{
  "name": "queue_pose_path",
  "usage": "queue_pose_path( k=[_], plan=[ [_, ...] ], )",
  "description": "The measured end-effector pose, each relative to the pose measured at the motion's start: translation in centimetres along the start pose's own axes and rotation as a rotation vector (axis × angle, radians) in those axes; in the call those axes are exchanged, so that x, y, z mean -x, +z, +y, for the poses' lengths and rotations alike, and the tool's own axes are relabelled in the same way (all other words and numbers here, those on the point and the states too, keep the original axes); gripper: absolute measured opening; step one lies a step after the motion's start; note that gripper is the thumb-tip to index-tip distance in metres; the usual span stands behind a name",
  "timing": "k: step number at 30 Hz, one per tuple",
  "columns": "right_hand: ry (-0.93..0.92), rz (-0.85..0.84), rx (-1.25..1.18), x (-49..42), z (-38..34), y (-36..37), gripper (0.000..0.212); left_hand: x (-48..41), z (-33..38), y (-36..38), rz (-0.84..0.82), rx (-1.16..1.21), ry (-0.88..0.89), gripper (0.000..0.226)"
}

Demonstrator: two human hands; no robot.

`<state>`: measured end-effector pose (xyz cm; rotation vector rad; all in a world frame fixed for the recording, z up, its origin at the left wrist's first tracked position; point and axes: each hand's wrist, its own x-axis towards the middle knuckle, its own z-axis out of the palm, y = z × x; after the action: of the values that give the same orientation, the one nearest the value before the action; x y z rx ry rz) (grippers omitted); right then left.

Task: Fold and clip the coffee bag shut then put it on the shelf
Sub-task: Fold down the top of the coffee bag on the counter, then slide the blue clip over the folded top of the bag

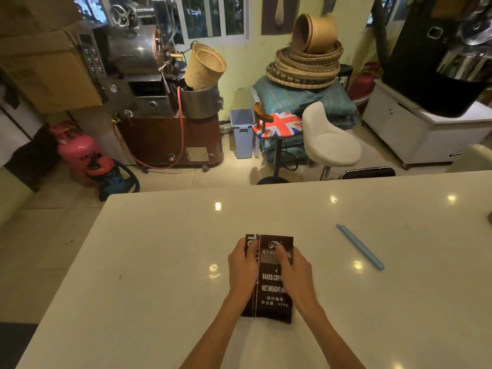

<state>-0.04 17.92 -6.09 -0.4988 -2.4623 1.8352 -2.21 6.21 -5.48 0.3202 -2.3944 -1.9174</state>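
Note:
A dark brown coffee bag [271, 286] with white lettering lies flat on the white table [165, 262], its top end pointing away from me. My left hand [243, 267] grips the bag's upper left side, thumb on its face. My right hand [291, 267] holds the upper right side, fingers laid over the print. A long light-blue clip [359, 246] lies on the table to the right of the bag, apart from both hands.
Past the table's far edge stand a white stool [330, 139], a flag-patterned stool [278, 126], a blue bin [242, 131] and a coffee roaster [149, 97]. A white cabinet [415, 129] is at the far right. No shelf can be seen.

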Motion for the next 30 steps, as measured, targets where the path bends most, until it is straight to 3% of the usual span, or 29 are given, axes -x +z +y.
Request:
queue_pose_path(
  k=[3,5,8,9,11,14,17,20,27,30],
  plan=[
    [0.078,-0.135,-0.023,-2.2,0.4,-3.1,0.047,0.6,-0.7,0.8,0.002,0.031,-0.007,0.017],
    [0.102,0.008,0.026,-4.8,1.4,-6.6,0.04,0.6,-0.7,0.7,-0.007,0.031,0.01,0.016],
    [0.014,0.365,0.687,-8.5,4.0,-12.8,0.023,0.1,-0.9,0.1,-0.038,0.017,0.033,0.018],
    [0.033,0.402,0.859,-9.3,4.9,-14.2,0.031,0.0,-0.9,-0.1,-0.045,0.023,0.028,0.018],
    [0.115,0.361,0.976,-9.9,6.2,-15.4,0.041,-0.2,-1.0,-0.5,-0.049,0.04,0.018,0.016],
    [0.041,0.31,0.761,-9.1,5.5,-14.5,0.027,-0.7,-1.3,-1.2,-0.113,0.072,0.008,0.016],
    [-0.237,0.101,0.428,-5.5,1.8,-10.2,0.026,-1.3,-1.3,-1.9,-0.245,0.065,0.054,0.023],
    [-0.494,-0.108,0.526,-1.9,-1.0,-5.3,0.026,-1.8,-0.8,-2.5,-0.341,0.029,0.085,0.02],
    [-0.776,0.009,0.623,-1.0,-1.7,-2.3,0.027,-2.0,-0.3,-4.0,-0.351,0.172,0.033,0.027],
    [-0.712,0.068,0.594,-1.3,-1.5,-2.3,0.034,-2.1,-0.1,-3.9,-0.37,0.155,0.022,0.025]
  ],
)
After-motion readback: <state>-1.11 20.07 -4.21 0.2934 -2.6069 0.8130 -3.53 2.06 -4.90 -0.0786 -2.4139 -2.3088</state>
